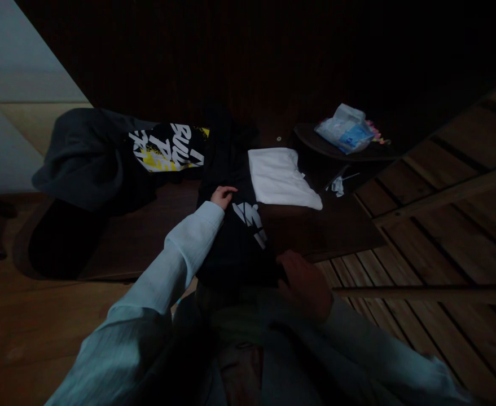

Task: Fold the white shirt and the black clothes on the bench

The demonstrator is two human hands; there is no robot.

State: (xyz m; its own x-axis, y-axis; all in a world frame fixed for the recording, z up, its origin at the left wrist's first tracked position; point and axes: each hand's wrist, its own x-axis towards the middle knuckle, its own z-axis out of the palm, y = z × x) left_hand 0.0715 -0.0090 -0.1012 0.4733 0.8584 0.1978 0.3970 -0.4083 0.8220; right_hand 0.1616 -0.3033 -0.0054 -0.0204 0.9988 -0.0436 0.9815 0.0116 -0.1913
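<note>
The person's left hand [223, 197] lay on the far part of a long black cloth garment with white print [241, 237], and the right hand [304, 282] rested on its near edge, so the hands were well apart, one at each end. In the dim light it could not be told whether either hand pinched the cloth or only pressed on it.

The garment lay stretched from 12 to 6 o'clock in the middle of the dark wooden surface [146, 237]. The step looked like the smoothing of this garment for a fold; a next move would need a sure hold on one end and a straight edge.

By count there were two hands and four pieces of cloth:
- the black garment itself
- one folded white cloth [281, 177] just beside it at 2 o'clock
- one black garment with yellow and white print [169, 148] at 10 o'clock
- one grey garment [87, 152] farther at 10 o'clock

One blue and white plastic packet [346, 128] lay at 1 o'clock.
</note>
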